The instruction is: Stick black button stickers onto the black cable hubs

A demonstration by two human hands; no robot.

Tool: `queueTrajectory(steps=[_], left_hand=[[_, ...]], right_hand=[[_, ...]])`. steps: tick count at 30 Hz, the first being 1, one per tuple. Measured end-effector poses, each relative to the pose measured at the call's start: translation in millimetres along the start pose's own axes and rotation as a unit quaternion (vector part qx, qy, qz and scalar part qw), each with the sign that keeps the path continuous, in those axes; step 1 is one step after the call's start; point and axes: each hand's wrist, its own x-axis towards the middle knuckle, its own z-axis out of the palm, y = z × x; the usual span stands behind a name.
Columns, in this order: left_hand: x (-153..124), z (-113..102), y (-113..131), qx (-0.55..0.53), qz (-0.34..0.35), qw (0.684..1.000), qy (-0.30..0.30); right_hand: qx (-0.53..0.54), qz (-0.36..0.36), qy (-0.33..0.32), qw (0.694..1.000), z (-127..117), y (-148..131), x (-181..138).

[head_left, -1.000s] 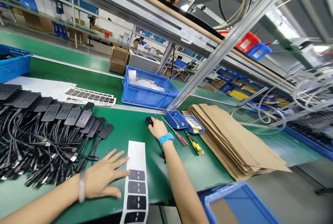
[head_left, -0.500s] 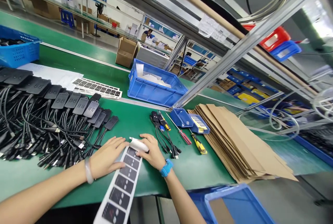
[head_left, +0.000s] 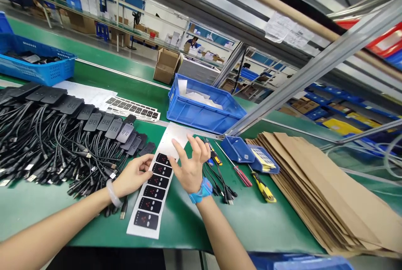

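i work from the biggest things inward. the green bench (head_left: 194,219) is crowded, and i judge most of the risk comes from that. the cardboard stack (head_left: 320,186) lies fanned at three o'clock of the hands, its near corner out past the bench edge, so a swung elbow could slide sheets off. the heap of black cabled units (head_left: 56,136) fills nine to ten o'clock, and its nearest plugs lie right against the left wrist; a loop could snag the wrist and drag units onto the labels. the blue crate (head_left: 204,115) sits at twelve o'clock, well apart and harmless. the label sheet (head_left: 157,182) lies flat in the middle, running from six towards twelve o'clock, its near end at the bench edge, where i think a nudge could tip it over. the left hand (head_left: 132,176) touches the sheet's nine o'clock edge with curled fingers; i cannot tell whether it pinches or only presses. the right hand (head_left: 188,168) is released, fingers spread above the bare upper backing, holding nothing, so a lifted strip could curl or stick to itself. the loose cables (head_left: 220,180) and red-handled screwdriver (head_left: 241,174) lie at three o'clock of that hand and could get knocked.
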Motion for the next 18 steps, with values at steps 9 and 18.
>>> queueTrajectory(steps=[9, 18], left_hand=[[0.2, -0.8, -1.3, -0.007, -0.022, 1.0, 0.002], [3.6, -4.6, -6.6, 0.055, -0.054, 0.997, -0.006]], right_hand=[[0.219, -0.069, -0.126, 0.965, 23.4, 6.0, 2.0], [0.382, 0.11, -0.034, 0.917, 34.5, 33.2, -14.4]])
